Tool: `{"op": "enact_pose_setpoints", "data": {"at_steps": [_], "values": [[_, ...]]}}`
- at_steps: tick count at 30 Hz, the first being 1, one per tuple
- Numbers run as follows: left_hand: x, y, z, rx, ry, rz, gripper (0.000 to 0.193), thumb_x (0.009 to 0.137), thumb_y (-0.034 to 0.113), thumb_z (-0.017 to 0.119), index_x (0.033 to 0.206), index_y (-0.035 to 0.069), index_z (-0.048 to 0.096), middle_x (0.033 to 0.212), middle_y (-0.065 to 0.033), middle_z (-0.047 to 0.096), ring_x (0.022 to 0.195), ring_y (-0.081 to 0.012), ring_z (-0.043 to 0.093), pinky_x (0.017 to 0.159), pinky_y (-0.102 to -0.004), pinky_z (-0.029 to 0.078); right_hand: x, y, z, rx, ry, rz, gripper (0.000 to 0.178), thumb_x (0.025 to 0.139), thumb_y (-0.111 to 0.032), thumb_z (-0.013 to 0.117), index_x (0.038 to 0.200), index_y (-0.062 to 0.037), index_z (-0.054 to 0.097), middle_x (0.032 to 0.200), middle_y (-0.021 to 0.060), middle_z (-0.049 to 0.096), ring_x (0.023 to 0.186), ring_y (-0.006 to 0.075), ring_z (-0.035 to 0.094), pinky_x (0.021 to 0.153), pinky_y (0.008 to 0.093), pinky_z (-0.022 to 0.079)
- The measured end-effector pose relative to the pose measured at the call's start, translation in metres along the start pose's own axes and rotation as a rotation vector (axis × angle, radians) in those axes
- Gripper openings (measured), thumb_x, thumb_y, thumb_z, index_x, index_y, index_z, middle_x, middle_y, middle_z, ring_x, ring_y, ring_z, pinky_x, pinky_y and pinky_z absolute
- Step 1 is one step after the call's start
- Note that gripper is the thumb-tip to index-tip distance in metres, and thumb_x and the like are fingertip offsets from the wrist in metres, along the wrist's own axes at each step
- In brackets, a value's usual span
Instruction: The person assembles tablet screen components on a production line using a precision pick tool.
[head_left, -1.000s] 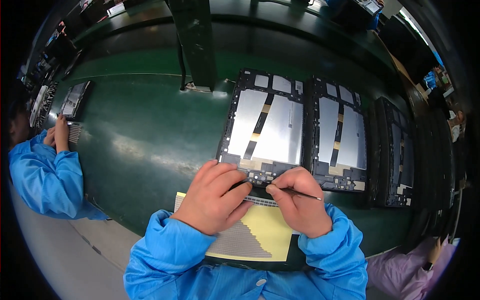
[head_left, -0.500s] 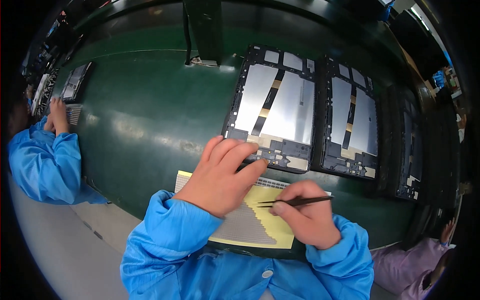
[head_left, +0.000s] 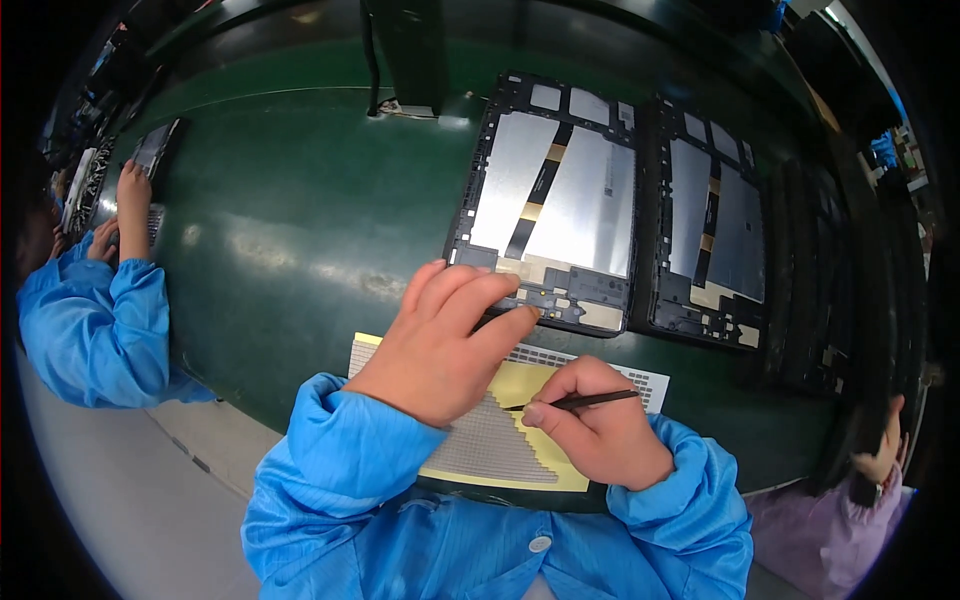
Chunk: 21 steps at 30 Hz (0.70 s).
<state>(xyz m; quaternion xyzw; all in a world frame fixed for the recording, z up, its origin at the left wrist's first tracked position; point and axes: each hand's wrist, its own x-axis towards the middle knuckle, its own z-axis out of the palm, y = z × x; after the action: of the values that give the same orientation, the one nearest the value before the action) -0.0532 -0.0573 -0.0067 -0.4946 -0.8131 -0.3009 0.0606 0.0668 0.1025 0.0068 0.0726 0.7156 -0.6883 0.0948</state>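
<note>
Pinching tweezers [head_left: 598, 399] over a sheet [head_left: 480, 440] at the tabletop's [head_left: 290, 200] near edge, the right hand [head_left: 605, 430] is pointing leftward; partly spread fingers of the left hand [head_left: 430, 345] are resting on a panel [head_left: 592, 195] beyond.

This is an electronics workshop: opened tablet-like devices [head_left: 595, 190] line the green bench [head_left: 300, 180], a blue-smocked co-worker [head_left: 95, 330] sits left.

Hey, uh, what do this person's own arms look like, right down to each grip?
The left sleeve and right sleeve are loose, bright blue, creased and bunched toward the wrists. They match a blue garment with a pale round button. The left grip and right grip are bare hands, ungloved, with no ring visible.
</note>
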Motion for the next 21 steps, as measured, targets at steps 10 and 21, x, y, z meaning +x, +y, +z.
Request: {"op": "enact_pose_setpoints", "data": {"at_steps": [10, 21], "values": [[0.003, 0.002, -0.002, -0.016, -0.002, -0.007, 0.036, 0.065, -0.002, 0.065, 0.100, 0.006, 0.062, 0.107, -0.0129, 0.052, 0.099, -0.0321, 0.050, 0.091, -0.0466, 0.038, 0.000, 0.002, -0.003, -0.044, -0.019, -0.026, 0.013, 0.083, -0.003, 0.066, 0.087, -0.0005, 0.054, 0.087, 0.0088, 0.057, 0.078, 0.0124, 0.058, 0.069, 0.0243, 0.049], [0.001, 0.001, -0.001, -0.010, 0.030, 0.007, 0.036, 0.065, -0.004, 0.065, 0.099, 0.005, 0.062, 0.104, -0.0118, 0.053, 0.097, -0.0301, 0.050, 0.088, -0.0452, 0.039, 0.025, -0.022, -0.026, -0.067, 0.314, -0.279, 0.010, 0.085, 0.002, 0.061, 0.089, 0.0015, 0.053, 0.084, 0.0081, 0.054, 0.077, 0.0102, 0.056, 0.068, 0.0241, 0.050]]}}
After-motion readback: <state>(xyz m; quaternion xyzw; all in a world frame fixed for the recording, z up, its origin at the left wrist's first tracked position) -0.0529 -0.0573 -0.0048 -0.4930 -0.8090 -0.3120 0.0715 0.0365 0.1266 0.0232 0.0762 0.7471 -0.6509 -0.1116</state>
